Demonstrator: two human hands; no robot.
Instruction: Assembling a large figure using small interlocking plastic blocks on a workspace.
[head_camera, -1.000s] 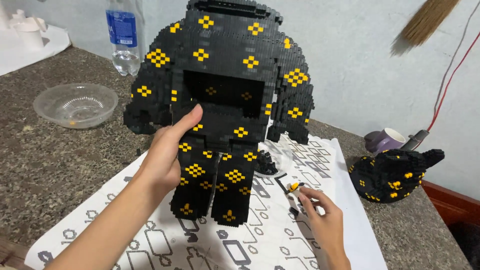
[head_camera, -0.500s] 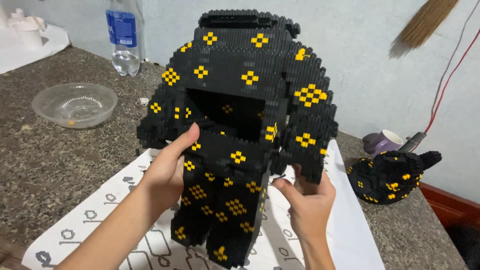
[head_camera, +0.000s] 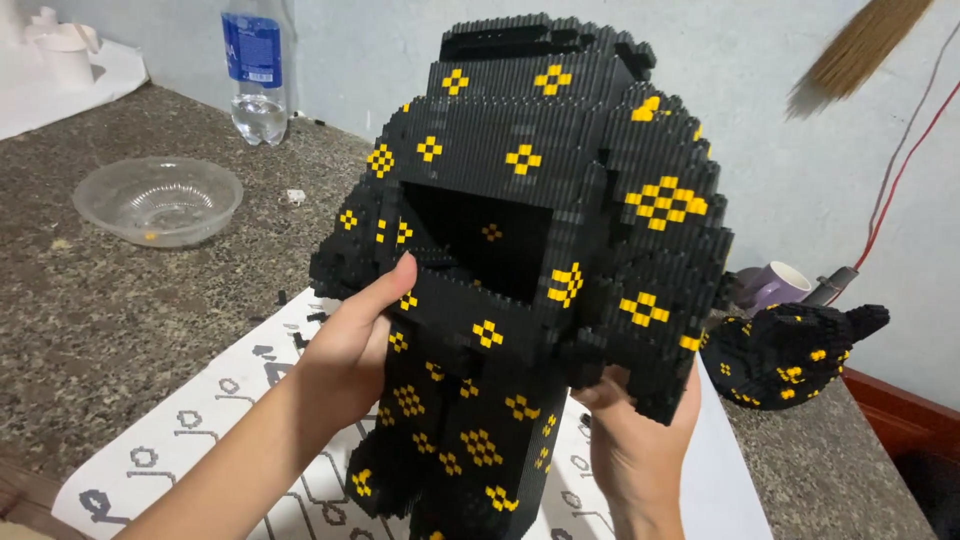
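Note:
A large black brick-built figure (head_camera: 540, 250) with yellow diamond patterns is lifted and tilted toward me above a white printed sheet (head_camera: 200, 430). My left hand (head_camera: 350, 350) grips its left side at waist height, thumb on the front. Under the figure's right arm, my right hand (head_camera: 635, 440) holds it from below. A rectangular hollow opens in the figure's chest. A separate black and yellow brick piece (head_camera: 790, 350) lies on the counter to the right.
A clear plastic bowl (head_camera: 160, 200) and a water bottle (head_camera: 255, 70) stand on the speckled stone counter (head_camera: 100, 310) at the left. A purple cup (head_camera: 775, 285) sits behind the loose piece. Small black bricks lie scattered near the sheet's edge. A broom head hangs at top right.
The figure has been lifted off the sheet and brought closer and turned slightly. My right hand moved from the sheet to under the figure's right arm. My left hand kept its grip.

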